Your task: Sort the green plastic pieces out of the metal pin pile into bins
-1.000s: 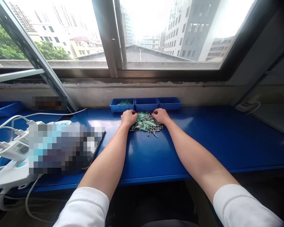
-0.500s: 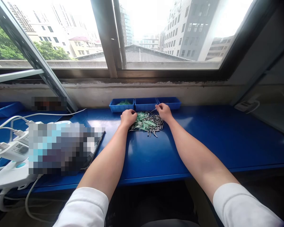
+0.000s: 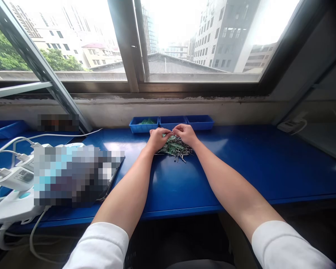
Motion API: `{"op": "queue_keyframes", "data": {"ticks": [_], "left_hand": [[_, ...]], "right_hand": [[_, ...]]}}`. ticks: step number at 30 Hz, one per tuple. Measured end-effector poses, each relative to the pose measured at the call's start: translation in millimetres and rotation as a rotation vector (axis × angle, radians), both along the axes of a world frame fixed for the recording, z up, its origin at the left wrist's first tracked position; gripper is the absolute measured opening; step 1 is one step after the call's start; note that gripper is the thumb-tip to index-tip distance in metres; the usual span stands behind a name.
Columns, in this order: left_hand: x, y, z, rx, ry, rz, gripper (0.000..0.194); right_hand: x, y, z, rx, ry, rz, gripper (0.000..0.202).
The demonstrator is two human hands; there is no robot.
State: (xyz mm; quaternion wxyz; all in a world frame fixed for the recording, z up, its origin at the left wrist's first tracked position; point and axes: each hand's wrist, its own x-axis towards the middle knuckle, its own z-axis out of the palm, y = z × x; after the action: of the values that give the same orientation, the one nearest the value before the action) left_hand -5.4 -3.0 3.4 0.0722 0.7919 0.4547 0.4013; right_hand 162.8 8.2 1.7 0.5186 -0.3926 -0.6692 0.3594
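Note:
My left hand (image 3: 158,138) and my right hand (image 3: 185,135) meet fingertip to fingertip over the back of a heap on the blue tabletop. My right thumb and fingers pinch a small, thin metal pin, mostly hidden by the fingertips. The left fingers are closed beside it; what they hold is too small to make out. Beneath the hands lie many slim silvery metal pins (image 3: 182,154) mixed with translucent green pieces (image 3: 170,146). The hands cover the heap's back part.
Behind the heap stand three joined blue bins: a left bin (image 3: 144,128) with green pieces, a middle bin (image 3: 172,118) and a right bin (image 3: 201,126). A white power strip (image 3: 12,205) with plugs and cables lies left, beside a blurred-out object (image 3: 72,175). A metal shelf post (image 3: 64,97) rises behind.
My right hand has moved left with the pin, and my left hand has moved right, so the fingertips now meet above the heap.

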Motion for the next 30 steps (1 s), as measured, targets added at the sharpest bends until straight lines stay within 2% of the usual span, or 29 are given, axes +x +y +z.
{"op": "queue_keyframes", "data": {"ticks": [5,9,15,18,24,27,30], "left_hand": [[-2,3,-0.4,0.018,-0.023,0.024,0.021],[-1,2,0.9,0.021,-0.006,0.050,0.021],[1,-5,6.6,-0.065,0.056,0.118,0.024],[0,-5,8.6,-0.092,0.068,0.242,0.031],[-14,11,0.2,-0.204,-0.035,0.569,0.029],[-20,16,-4.8,-0.314,-0.062,0.627,0.029],[-21,16,-5.7,-0.378,-0.046,0.625,0.029]], "right_hand": [[0,-1,0.0,0.029,-0.065,-0.061,0.033],[0,-3,2.0,0.030,0.056,-0.035,0.031],[2,-3,1.0,-0.008,0.043,-0.061,0.031],[8,-1,1.4,0.024,-0.019,-0.219,0.029],[30,6,1.0,0.170,-0.294,-0.689,0.035],[39,10,-1.8,0.157,-0.357,-0.817,0.040],[43,13,-3.8,0.075,-0.378,-0.882,0.046]]}}
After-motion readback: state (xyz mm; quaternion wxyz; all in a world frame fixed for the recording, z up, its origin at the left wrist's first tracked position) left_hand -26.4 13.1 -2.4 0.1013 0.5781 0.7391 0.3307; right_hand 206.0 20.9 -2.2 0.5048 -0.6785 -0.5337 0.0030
